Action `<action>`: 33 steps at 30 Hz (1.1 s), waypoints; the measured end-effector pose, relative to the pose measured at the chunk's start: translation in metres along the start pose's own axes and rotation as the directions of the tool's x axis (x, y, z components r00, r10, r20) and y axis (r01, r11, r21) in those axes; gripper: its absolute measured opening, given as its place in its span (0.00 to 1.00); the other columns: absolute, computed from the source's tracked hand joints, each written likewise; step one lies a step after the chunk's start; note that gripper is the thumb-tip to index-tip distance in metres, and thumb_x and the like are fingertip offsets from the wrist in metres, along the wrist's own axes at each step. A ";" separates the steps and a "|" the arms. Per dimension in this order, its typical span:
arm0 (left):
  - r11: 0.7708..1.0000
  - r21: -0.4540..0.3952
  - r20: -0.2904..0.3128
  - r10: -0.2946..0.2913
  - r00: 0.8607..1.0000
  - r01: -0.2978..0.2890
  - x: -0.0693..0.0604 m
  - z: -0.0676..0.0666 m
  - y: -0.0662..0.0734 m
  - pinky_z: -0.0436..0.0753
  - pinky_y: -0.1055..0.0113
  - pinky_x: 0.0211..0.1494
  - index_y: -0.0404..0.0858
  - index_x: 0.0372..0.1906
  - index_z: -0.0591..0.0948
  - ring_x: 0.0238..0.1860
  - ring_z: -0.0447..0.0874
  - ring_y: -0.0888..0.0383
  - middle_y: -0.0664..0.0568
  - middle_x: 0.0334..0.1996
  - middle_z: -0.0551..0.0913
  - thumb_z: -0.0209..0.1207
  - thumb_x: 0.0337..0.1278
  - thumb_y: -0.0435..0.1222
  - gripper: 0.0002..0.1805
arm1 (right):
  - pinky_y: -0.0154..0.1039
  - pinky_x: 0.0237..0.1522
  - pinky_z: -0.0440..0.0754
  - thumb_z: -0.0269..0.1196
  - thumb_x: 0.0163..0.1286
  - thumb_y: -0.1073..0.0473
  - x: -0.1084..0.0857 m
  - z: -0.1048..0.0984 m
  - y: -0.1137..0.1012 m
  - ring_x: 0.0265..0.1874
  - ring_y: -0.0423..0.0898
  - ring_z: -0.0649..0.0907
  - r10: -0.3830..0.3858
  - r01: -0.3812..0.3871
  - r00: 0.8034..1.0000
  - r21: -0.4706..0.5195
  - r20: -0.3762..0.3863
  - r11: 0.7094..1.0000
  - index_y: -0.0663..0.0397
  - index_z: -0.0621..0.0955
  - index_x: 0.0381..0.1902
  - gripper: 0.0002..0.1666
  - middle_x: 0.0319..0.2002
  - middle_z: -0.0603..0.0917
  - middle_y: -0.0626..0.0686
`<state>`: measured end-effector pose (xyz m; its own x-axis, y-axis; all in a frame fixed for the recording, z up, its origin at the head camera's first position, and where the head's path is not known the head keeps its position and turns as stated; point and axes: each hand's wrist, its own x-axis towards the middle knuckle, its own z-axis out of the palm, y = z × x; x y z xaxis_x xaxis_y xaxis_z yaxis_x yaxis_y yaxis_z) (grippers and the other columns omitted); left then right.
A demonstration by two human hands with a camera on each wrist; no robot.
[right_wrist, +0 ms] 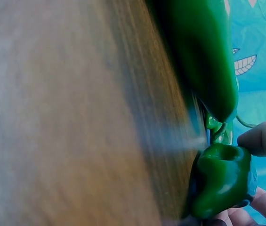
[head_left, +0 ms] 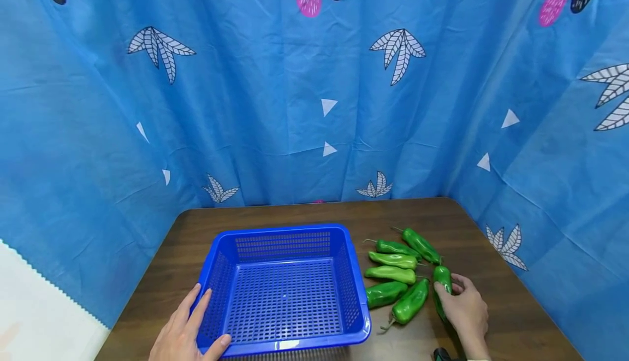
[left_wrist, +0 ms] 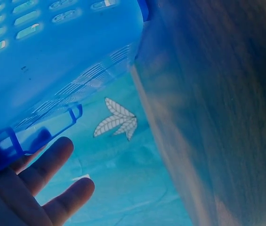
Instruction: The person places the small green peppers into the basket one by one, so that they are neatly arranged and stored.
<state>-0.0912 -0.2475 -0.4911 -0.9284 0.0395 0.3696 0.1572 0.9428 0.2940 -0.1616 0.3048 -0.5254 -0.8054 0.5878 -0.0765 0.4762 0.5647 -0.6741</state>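
Observation:
A blue plastic basket (head_left: 285,295) with slotted walls stands on the table. My left hand (head_left: 184,328) rests on its near left corner, thumb over the front rim and fingers spread along the left rim. The left wrist view shows two straight fingers (left_wrist: 52,157) beside the basket wall (left_wrist: 71,56). At the right, my right hand (head_left: 464,306) grips a dark green pepper (head_left: 442,278) between thumb and fingers. That pepper (right_wrist: 224,176) shows its dimpled end in the right wrist view. Several other green peppers (head_left: 392,260) lie between the basket and this hand.
The brown wooden table (head_left: 521,317) extends right of the peppers. Blue patterned curtain (head_left: 304,88) hangs behind it and along the sides. A white surface (head_left: 39,317) lies at lower left. A small dark object (head_left: 441,354) sits near my right wrist.

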 end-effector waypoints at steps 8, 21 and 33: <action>1.000 0.002 -0.006 -0.028 1.000 0.028 0.000 0.000 0.001 0.77 0.33 0.46 0.37 0.69 0.73 0.58 0.78 0.32 0.41 0.71 0.68 0.66 0.47 0.65 0.50 | 0.57 0.41 0.75 0.64 0.64 0.34 -0.003 -0.004 0.000 0.52 0.67 0.80 -0.007 0.007 1.000 0.016 0.009 1.000 0.58 0.72 0.67 0.44 0.58 0.80 0.68; 0.997 0.015 0.025 -0.078 0.997 0.078 -0.002 -0.003 0.005 0.78 0.33 0.48 0.34 0.71 0.70 0.60 0.78 0.33 0.41 0.72 0.67 0.62 0.49 0.69 0.53 | 0.56 0.42 0.75 0.63 0.64 0.31 -0.012 -0.018 -0.017 0.51 0.66 0.80 -0.062 0.062 0.998 0.001 -0.006 0.998 0.56 0.72 0.67 0.45 0.57 0.82 0.67; 0.998 -0.001 -0.017 -0.063 0.998 0.063 -0.003 -0.001 0.004 0.78 0.33 0.47 0.34 0.70 0.71 0.60 0.77 0.33 0.41 0.72 0.66 0.66 0.45 0.67 0.54 | 0.44 0.32 0.75 0.62 0.67 0.34 -0.031 -0.031 -0.048 0.40 0.55 0.86 -0.218 0.218 0.975 -0.001 -0.048 0.976 0.53 0.73 0.68 0.40 0.57 0.83 0.63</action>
<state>-0.0875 -0.2443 -0.4901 -0.9306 -0.0251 0.3652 0.0992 0.9431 0.3175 -0.1485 0.2773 -0.4682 -0.8719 0.4777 0.1075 0.2894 0.6798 -0.6738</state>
